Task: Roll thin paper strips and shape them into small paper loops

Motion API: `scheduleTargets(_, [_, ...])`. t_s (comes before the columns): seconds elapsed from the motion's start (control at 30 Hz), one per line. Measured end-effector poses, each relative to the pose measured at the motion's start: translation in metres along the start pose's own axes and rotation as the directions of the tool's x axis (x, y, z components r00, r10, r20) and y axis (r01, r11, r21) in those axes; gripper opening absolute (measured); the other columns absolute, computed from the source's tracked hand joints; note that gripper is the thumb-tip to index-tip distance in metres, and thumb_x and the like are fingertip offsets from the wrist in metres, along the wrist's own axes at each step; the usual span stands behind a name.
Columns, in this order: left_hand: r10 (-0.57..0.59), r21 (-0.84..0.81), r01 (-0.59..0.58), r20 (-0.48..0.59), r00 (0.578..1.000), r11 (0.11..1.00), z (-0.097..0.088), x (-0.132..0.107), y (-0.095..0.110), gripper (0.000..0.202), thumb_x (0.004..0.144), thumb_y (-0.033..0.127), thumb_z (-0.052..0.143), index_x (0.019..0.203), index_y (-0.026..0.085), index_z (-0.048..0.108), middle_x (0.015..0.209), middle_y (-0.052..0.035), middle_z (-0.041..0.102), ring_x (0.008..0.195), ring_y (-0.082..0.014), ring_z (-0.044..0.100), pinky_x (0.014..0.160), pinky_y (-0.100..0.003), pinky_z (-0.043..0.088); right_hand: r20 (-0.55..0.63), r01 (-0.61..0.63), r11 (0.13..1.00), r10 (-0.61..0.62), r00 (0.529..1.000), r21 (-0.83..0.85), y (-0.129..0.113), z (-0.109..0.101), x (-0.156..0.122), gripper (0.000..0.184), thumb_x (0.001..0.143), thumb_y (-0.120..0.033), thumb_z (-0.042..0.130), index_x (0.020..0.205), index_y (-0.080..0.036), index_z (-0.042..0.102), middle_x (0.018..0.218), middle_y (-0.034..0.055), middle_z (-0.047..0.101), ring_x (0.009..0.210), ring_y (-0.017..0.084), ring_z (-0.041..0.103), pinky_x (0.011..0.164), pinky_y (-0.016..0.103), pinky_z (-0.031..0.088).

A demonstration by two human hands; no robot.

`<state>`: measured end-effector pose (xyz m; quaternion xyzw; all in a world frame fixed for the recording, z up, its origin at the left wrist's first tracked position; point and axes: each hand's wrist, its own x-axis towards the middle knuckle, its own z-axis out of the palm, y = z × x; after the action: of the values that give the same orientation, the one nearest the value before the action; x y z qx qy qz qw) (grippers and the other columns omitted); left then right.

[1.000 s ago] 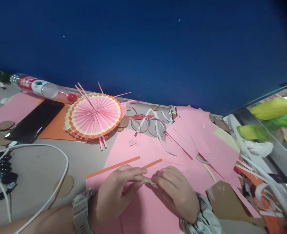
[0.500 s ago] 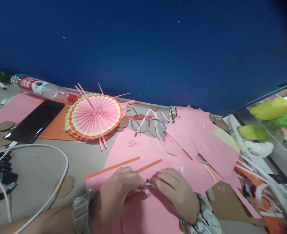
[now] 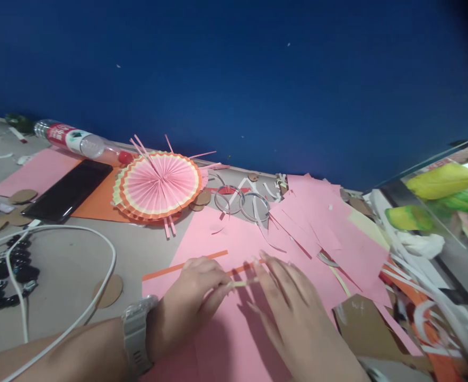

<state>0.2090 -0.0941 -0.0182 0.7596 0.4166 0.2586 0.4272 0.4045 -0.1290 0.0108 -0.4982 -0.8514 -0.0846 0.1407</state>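
Head view: bare grey tabletop (image 3: 70,265) below pleated pink paper rosette (image 3: 158,185), crossed by white cable loop (image 3: 106,265). Pile of pink paper offcuts (image 3: 329,233) crowds right of rosette; blue wall (image 3: 234,79) close behind. Right hand (image 3: 293,313), curled half second ago, now spread flat, fingers beside strip's end. Left hand (image 3: 194,297) pinches thin pale paper strip (image 3: 242,283), short, slightly curled, over large pink sheet (image 3: 226,345) below-right of rosette.

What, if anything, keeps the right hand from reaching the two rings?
Probably nothing, so yes. The right hand is open, and little but flat pink paper lies between it and the rings.
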Motion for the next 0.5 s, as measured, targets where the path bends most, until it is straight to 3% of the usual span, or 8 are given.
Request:
scheduleTargets(0.07, [-0.041,-0.032,0.039,-0.040,0.998,0.999,-0.001,0.002,-0.002,0.020,0.091,0.022,0.042,0.078,0.019,0.057,0.078,-0.0017,0.057,0.079,-0.0156,0.051,0.077,-0.029,0.038,0.010,0.029,1.000,-0.029,1.000,-0.007,-0.010,-0.004,-0.001,0.041,0.090,-0.031,0.036,0.123,-0.011,0.048,0.121,0.0134,0.055,0.110,0.027,0.049,0.087,0.042,0.043])
scheduleTargets(0.17, [-0.065,-0.056,0.063,-0.053,0.996,0.996,-0.003,0.004,-0.002,0.021,0.092,0.024,0.039,0.081,0.019,0.057,0.081,-0.0024,0.058,0.081,-0.0153,0.053,0.076,-0.027,0.041,0.029,0.064,0.997,-0.066,0.997,0.042,-0.025,0.007,-0.002,0.040,0.088,-0.028,0.036,0.121,-0.009,0.049,0.124,0.0119,0.054,0.112,0.026,0.049,0.086,0.041,0.046])
scheduleTargets(0.33, [-0.122,-0.131,0.116,-0.042,0.992,0.985,-0.006,0.003,0.004,0.019,0.092,0.023,0.040,0.084,0.020,0.057,0.087,-0.0018,0.060,0.085,-0.0149,0.054,0.081,-0.026,0.041,0.024,-0.017,0.991,0.014,1.000,0.131,-0.037,0.035,-0.005,0.047,0.083,-0.021,0.046,0.128,-0.005,0.041,0.129,0.0128,0.049,0.121,0.027,0.039,0.092,0.044,0.043])
scheduleTargets(0.5, [-0.126,-0.153,0.122,-0.016,0.992,0.981,-0.006,0.002,0.004,0.017,0.091,0.019,0.042,0.083,0.020,0.058,0.088,-0.0017,0.060,0.086,-0.0152,0.054,0.083,-0.027,0.041,-0.033,-0.071,0.956,0.084,0.996,0.283,-0.032,0.035,-0.004,0.042,0.084,-0.013,0.041,0.127,-0.010,0.040,0.120,0.0120,0.052,0.117,0.024,0.041,0.097,0.047,0.038])
